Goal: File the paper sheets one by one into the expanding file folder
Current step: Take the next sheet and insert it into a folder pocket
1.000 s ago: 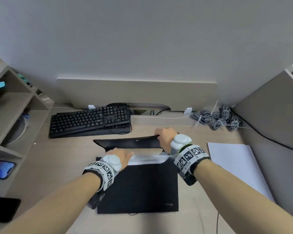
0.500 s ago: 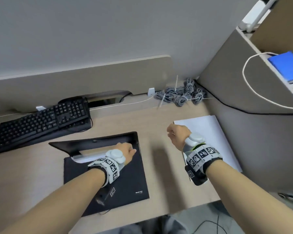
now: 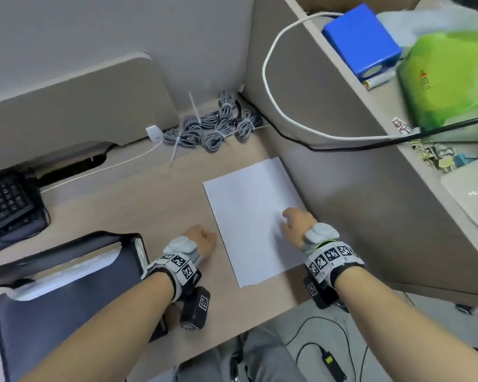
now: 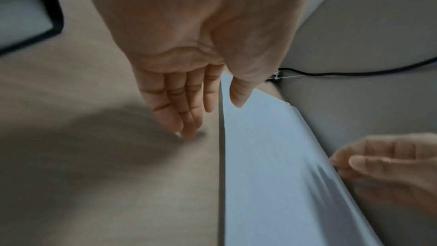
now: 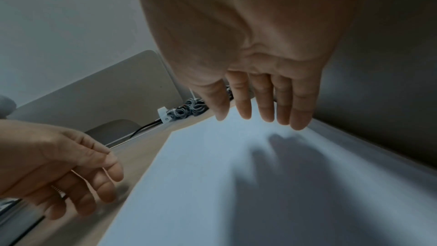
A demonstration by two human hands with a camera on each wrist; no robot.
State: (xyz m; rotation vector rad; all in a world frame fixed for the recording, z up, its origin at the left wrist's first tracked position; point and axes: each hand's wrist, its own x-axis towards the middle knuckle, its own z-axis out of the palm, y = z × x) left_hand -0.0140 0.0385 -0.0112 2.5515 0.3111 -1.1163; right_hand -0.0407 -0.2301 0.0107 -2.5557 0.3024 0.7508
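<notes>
— Where is the paper now?

— The paper stack [image 3: 255, 216] lies flat on the desk [image 3: 138, 194], at the right, its long axis going away from the person. Its far right corner is almost against the side panel [image 3: 351, 172] of the shelf unit.

— And the hands?

— The right hand [image 3: 295, 223] is directly above the stack, near its right edge, with the fingers [image 5: 267, 108] straight and spread. It holds nothing; its shadow falls on the sheet, so I judge it hovers a little above. The left hand [image 3: 200, 239] is over the bare desk, just beside the left long edge of the stack. Its fingers are also loose and empty (the fingertips seem to reach the desk surface, but I cannot say surely).

— So which hand takes the sheet?

— The right one is nearer, I think. It must separate only the top sheet, and the panel at the right leaves little room to go under that edge.

— Where does it go then?

— To the left. The expanding file folder [image 3: 75, 296] is at the left of both hands, well apart from the stack, its mouth open with white paper inside. Between them is only desk. The coiled cables [image 3: 213, 130] and the keyboard [image 3: 6, 202] are further back, not in the way.
</notes>
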